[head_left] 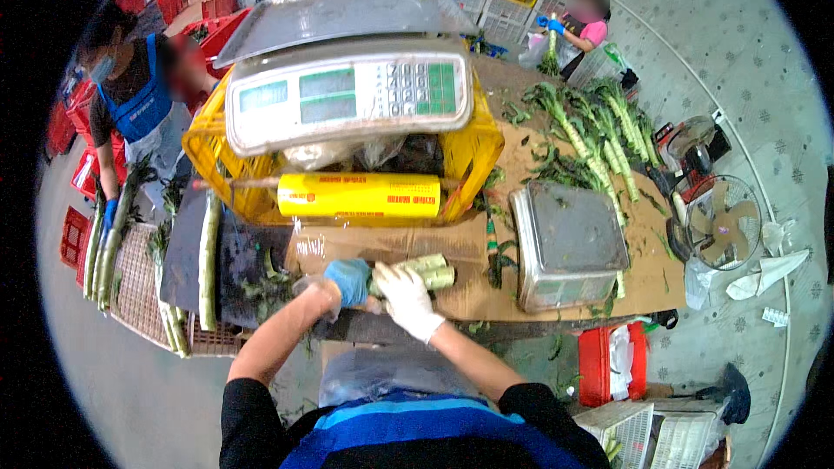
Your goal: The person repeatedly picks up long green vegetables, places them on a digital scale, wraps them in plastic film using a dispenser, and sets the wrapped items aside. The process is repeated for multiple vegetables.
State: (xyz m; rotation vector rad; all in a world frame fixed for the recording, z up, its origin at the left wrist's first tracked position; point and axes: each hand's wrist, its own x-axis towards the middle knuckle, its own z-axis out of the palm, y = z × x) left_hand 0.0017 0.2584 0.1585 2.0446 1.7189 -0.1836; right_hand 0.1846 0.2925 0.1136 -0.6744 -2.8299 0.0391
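Observation:
My left hand (346,283), in a blue glove with loose clear plastic at the wrist, grips the left end of a few short pale-green cut stalk pieces (434,270) on the cardboard. My right hand (404,302), in a white glove, is closed over the same pieces, just right of the left. Just beyond them a roll of yellow-wrapped film (357,195) hangs on a rod across a yellow crate (483,149), with a digital scale (348,101) on top. Leaf scraps lie beside my hands on the dark left part of the table (232,256).
A small metal scale (569,234) and leafy stalks (608,135) sit at right, near fans (721,226). A long stalk (209,269) lies at left. A co-worker (130,95) holds stalks at left; others (582,30) work beyond. A red crate (599,365) stands below the right edge.

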